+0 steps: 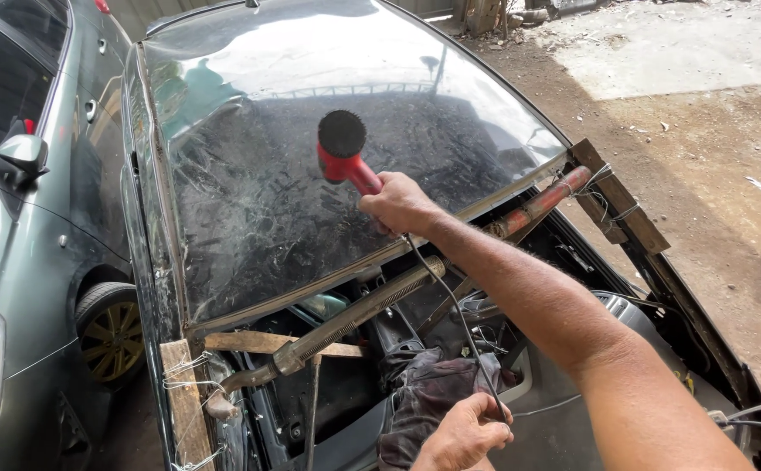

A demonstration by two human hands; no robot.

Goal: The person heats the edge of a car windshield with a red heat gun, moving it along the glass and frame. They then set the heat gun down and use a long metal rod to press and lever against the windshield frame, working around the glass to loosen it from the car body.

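- Outdoors, on a dirt yard [703,174], beside a grey car [40,218] parked along the left.
- Right hand [398,205] clenched round the handle of a red heat gun [343,150], black round nozzle aimed down at a windshield [311,131].
- Left hand [466,433] low in the picture, grip closed on the thin dark cord [450,296] running up to the heat gun.
- Windshield lying tilted over the open front of a dark car body [572,410], propped on wooden planks [620,201], [184,401] tied with wire at the lower corners.
- Reddish rusty bar [542,201] under the right lower edge of the glass; long metal bar [354,318] crossing beneath the lower edge towards the left corner.
- Dark cloth [424,392] bunched in the open bay below, just above the left hand.
- Dark film across the lower and middle glass looking wrinkled and streaked, most of all near the lower left corner; upper part clearer, showing reflections.
- Judging by those wrinkles, heating seems well under way over the lower half, though no film looks peeled off; whole sheet apparently in place.
- Heat gun held over the middle of the glass, near the lower edge; cannot tell whether nozzle touches the surface.
- Upper portion and right edge look least worked, probably left to do.
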